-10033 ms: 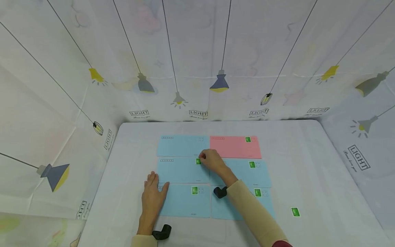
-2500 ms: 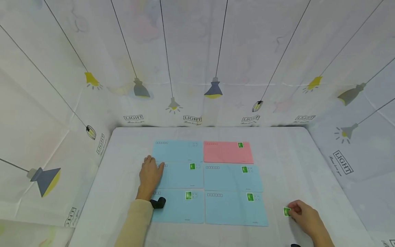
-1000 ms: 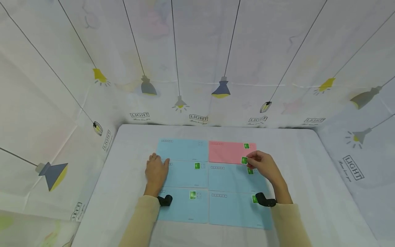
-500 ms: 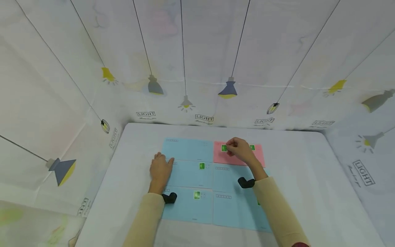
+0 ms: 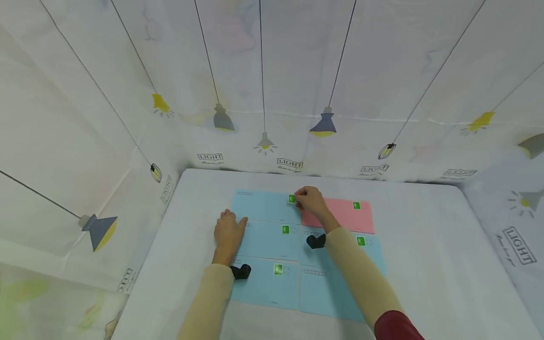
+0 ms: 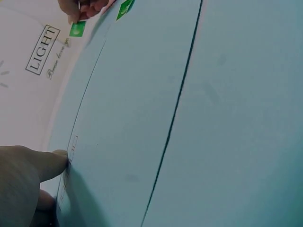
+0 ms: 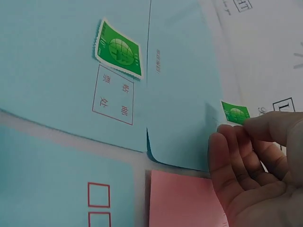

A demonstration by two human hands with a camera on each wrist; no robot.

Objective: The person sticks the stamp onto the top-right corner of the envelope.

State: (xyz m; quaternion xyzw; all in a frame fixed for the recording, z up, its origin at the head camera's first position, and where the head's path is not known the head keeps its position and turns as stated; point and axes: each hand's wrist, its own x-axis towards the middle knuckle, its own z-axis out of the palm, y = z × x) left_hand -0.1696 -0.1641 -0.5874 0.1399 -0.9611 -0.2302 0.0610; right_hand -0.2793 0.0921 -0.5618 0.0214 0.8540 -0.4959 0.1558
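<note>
My right hand (image 5: 312,202) pinches a green postage stamp (image 5: 291,199) between thumb and fingers, over the right end of the far-left blue envelope (image 5: 261,208). In the right wrist view the pinched stamp (image 7: 235,112) appears apart from the paper. My left hand (image 5: 228,232) rests flat with fingers spread at the left edge of the middle-left blue envelope (image 5: 263,245); its thumb (image 6: 52,163) touches the paper near the printed postcode boxes. That envelope bears a green stamp (image 7: 119,48) beside its printed square. The pink envelope (image 5: 340,212) lies partly under my right wrist.
Envelopes lie in two columns on the white table (image 5: 425,259). A near-left blue envelope (image 5: 263,288) and a near-right one (image 5: 325,295) are closest to me; my right sleeve (image 5: 359,269) covers part of the latter. A printed curtain (image 5: 289,71) stands behind the table.
My right hand picked up the loose stamp at the right of the table and carried it left over the pink envelope to the far-left blue one. Earlier, my left hand moved up one envelope.
</note>
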